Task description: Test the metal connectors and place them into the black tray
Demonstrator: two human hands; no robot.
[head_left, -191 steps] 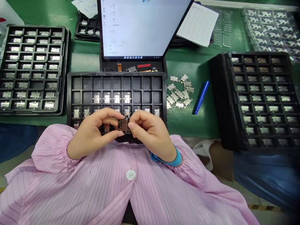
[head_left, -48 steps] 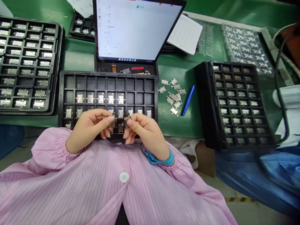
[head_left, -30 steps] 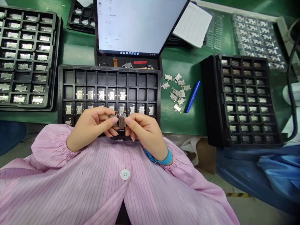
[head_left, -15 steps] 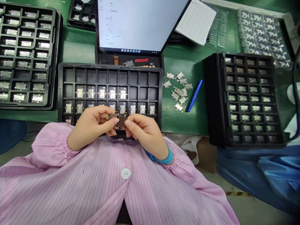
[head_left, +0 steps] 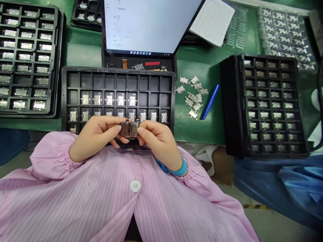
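My left hand [head_left: 97,136] pinches a small dark-faced circuit module [head_left: 124,129] between thumb and fingers. Beside it, my right hand [head_left: 160,141] grips a second, greyer circuit module [head_left: 134,129]. The two modules are held side by side above the near part of a black compartment tray [head_left: 118,70]. Several silver modules [head_left: 121,99] sit in the tray's middle rows, while the far row of pockets holds nothing. My hands hide part of the nearest rows.
Loose modules [head_left: 193,98] lie in a pile right of the tray, near a blue pen [head_left: 210,102]. Stacks of filled trays stand left [head_left: 57,67] and right [head_left: 230,107]. Behind are a tablet screen [head_left: 151,27], a paper pad [head_left: 213,22] and a clear plastic tray [head_left: 285,37].
Both modules have been turned in my fingers, so different faces show now. They have shifted slightly to the right, and my left fingers are straighter. The view has moved a little.
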